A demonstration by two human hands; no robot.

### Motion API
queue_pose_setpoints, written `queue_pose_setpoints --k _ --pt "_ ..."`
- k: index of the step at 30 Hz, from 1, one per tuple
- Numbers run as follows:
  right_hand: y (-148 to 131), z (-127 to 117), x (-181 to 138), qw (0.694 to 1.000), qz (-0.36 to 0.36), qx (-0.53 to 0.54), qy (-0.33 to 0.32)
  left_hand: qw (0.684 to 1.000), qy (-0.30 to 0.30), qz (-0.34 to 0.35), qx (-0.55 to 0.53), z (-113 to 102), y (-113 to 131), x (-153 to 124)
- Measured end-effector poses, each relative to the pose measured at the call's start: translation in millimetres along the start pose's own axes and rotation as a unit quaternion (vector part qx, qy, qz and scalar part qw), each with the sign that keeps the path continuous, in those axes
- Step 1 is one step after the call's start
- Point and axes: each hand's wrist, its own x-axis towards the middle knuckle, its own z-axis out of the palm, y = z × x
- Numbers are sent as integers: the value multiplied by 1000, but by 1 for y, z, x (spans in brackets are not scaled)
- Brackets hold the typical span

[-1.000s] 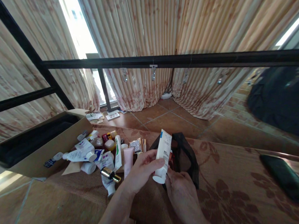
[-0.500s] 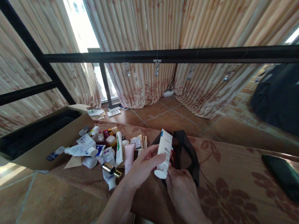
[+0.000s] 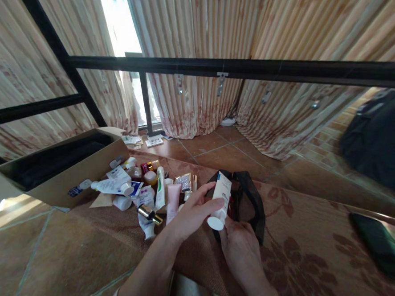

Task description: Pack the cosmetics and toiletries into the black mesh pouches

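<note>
My left hand (image 3: 193, 212) grips a white tube (image 3: 220, 199) with a white cap at its lower end, held tilted over the mouth of a black mesh pouch (image 3: 247, 204). My right hand (image 3: 240, 249) holds the near edge of the pouch, fingers curled on it. Something red shows inside the pouch. Left of the hands lies a pile of cosmetics (image 3: 141, 189) on a brown patterned mat: a pink tube (image 3: 172, 200), a gold-capped bottle (image 3: 149, 214), white tubes and small jars.
A cardboard box (image 3: 58, 175) stands at the left beside the pile. A black flat object (image 3: 377, 241) lies on the mat at the right. A black metal rail (image 3: 242, 68) crosses the view; curtains and a tiled floor lie behind. A dark bag (image 3: 382, 137) sits far right.
The view has tilted and shifted, so everything sits a little more to the right. The white tube has tipped lower toward the pouch opening. Both hands keep their grips.
</note>
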Motion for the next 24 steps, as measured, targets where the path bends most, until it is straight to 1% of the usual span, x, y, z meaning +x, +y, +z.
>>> queue_pose_setpoints --k 3,13,18,24 --pt "0 -1 0 1000 7 -6 -4 1000 -3 0 -4 0 0 0" --pt "-1 -1 1 1000 -1 25 0 1000 -23 13 -8 -1 -1 1" --pt "0 -2 2 1000 2 13 -10 1000 -11 0 -5 -1 0 1" --pt "0 -1 2 1000 -9 26 7 1000 -6 -2 4 0 0 0"
